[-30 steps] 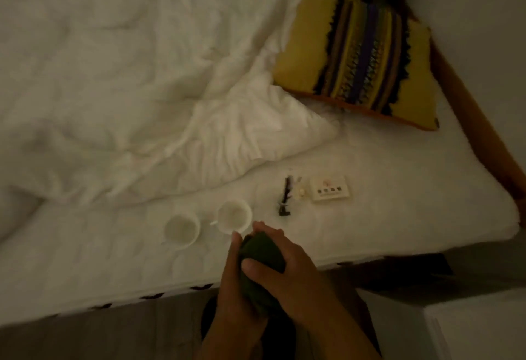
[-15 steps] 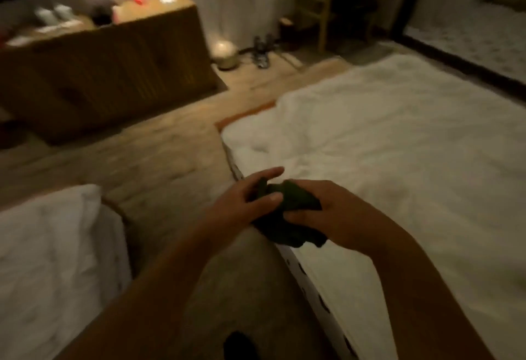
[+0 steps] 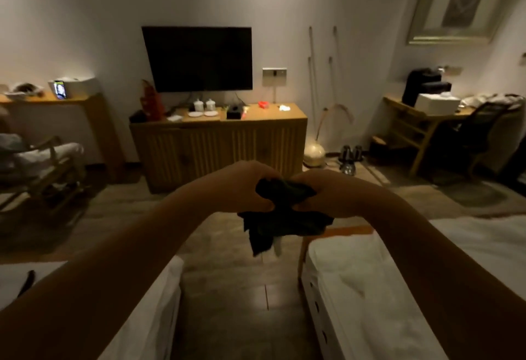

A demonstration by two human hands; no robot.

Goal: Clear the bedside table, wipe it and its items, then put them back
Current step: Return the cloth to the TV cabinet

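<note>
Both arms are up in front of me. My left hand [image 3: 242, 188] and right hand [image 3: 333, 197] each curl tight round the dark green cloth [image 3: 284, 225]. It's soft and crumpled, bunched between them, with a limp ragged tail dangling above the plank floor [image 3: 227, 288]. The ribbed wooden sideboard [image 3: 219, 146] is ahead.

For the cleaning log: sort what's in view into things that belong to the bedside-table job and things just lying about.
Part of the job: dark cloth, gripped by left hand and right hand; the bedside table is not in view.
Just lying about: television, wooden cabinet, two white jars on it, phone, round floor lamp, desk.
</note>
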